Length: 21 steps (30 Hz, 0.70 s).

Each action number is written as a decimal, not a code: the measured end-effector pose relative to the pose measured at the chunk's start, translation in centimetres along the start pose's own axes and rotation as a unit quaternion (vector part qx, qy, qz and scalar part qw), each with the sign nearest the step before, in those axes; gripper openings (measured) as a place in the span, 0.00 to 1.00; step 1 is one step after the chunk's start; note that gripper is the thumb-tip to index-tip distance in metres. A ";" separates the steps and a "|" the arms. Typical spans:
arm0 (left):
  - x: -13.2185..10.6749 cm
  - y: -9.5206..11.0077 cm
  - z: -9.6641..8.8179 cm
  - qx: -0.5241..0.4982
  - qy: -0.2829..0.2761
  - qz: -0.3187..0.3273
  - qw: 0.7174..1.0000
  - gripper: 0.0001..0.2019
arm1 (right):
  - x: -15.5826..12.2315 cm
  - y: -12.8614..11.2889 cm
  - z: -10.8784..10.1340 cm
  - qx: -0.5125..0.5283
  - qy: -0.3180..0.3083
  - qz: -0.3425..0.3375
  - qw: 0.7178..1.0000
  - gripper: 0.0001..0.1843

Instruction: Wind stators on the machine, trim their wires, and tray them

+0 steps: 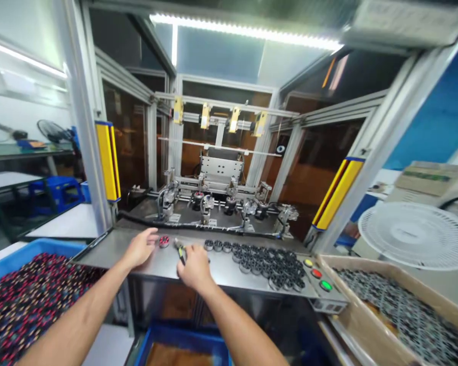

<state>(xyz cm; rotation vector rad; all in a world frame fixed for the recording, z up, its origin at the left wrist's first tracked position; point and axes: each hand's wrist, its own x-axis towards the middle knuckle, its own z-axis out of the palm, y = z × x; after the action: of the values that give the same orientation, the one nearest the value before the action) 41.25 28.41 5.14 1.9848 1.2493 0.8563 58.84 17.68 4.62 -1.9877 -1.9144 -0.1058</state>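
My right hand (195, 268) is closed around a pair of pliers (180, 251) with black and yellow-green handles. Their metal head points up and to the left, over the steel worktop (160, 264). To the left, a single round part (164, 241) with red and silver on it lies on the worktop. Beside that part is my left hand (141, 247), its fingers stretched out and holding nothing. A row of small round black parts (218, 246) starts right of my right hand and widens into a dense group (267, 264).
A fixture machine (221, 170) stands behind the worktop, between yellow side bars (108, 161). A blue bin (61, 247) of red and black parts is at left. Right are push buttons (316, 274), a box (370, 262) of grey parts and a white fan (412, 234). Another blue bin (191, 333) sits below.
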 end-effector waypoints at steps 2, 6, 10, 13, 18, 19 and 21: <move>1.0 -0.3 0.9 -0.037 -0.025 0.008 0.999 0.17 | 0.1 0.2 0.2 0.014 0.007 -0.001 1.000 0.19; 2.0 -0.7 1.7 -0.078 -0.032 0.011 0.996 0.17 | 0.1 0.3 0.5 0.048 0.012 -0.006 0.999 0.19; 0.5 0.0 1.1 -0.110 0.030 0.021 0.993 0.17 | 0.2 0.1 0.4 0.083 0.009 -0.009 0.996 0.19; -4.4 1.6 0.1 -0.149 0.093 0.060 0.983 0.25 | 0.9 -0.2 -0.2 0.122 0.006 -0.009 0.992 0.16; -16.6 3.8 -0.7 -0.167 0.207 0.116 0.957 0.27 | -0.9 -1.6 -2.0 0.267 -0.001 -0.049 0.963 0.18; -18.7 4.0 -0.7 -0.154 0.234 0.129 0.951 0.27 | -2.3 -2.1 -2.4 0.305 -0.010 -0.058 0.951 0.18; -22.2 4.1 -0.6 -0.114 0.260 0.141 0.948 0.26 | -6.2 -2.9 -3.1 0.382 -0.049 -0.070 0.920 0.18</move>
<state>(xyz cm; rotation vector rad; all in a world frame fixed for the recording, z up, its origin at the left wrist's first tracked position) 35.36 6.64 4.53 1.8319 1.0783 1.6715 56.17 10.84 6.17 -1.3422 -1.7636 0.6210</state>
